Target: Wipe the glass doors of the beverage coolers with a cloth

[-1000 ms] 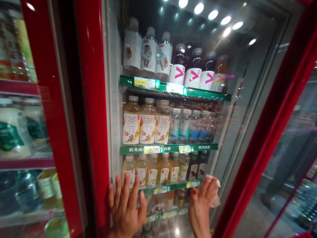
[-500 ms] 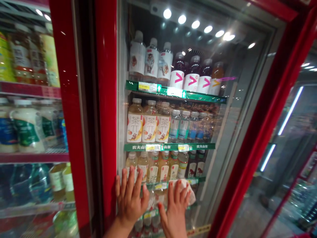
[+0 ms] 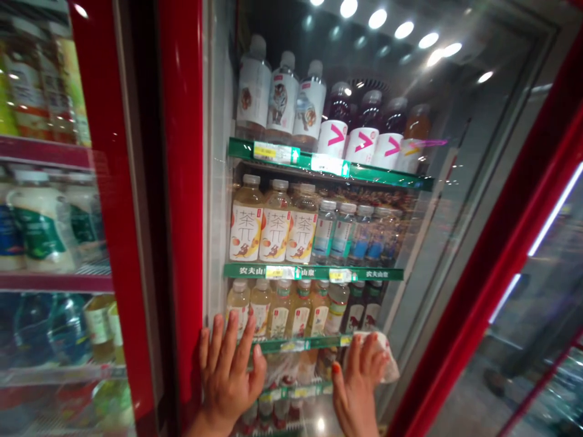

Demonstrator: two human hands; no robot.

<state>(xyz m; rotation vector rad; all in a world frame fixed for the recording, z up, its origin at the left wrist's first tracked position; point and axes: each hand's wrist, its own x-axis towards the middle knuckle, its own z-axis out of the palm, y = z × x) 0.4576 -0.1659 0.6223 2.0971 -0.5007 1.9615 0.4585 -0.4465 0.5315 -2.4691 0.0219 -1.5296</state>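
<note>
And there was the left hand [image 3: 232,382], fingers spread wide and nothing in its grasp, palm towards the glass [image 3: 460,200] of a drinks cooler, its little finger right beside the red frame [image 3: 182,243]! Over to the right hand [image 3: 357,394]: fingers stretched upward across a white cloth [image 3: 389,361], thumb standing off to the side, though whether the fingers pinched the cloth or merely pressed it, I could not tell. The cloth sat low on the glass, behind the fingertips and poking out to their right, near the slanting red post [image 3: 485,285]. Behind the glass, just above the hands, came a row of yellow bottles [image 3: 300,312], with dark bottles [image 3: 357,312] at its right end. One shelf up, three tea bottles [image 3: 273,233] lined up on the left, clear bottles [image 3: 344,233] filling the right. Higher again stood three tiger bottles [image 3: 282,100], then purple bottles [image 3: 363,145] wearing bold pink marks, all above a green shelf edge [image 3: 387,176] carrying price tags [image 3: 276,153]. Round white lights [image 3: 378,19] blazed across the top! Out on the far left, a second cooler showed more bottles [image 3: 40,224] over pink shelf edges [image 3: 45,282], rather blurred.
</note>
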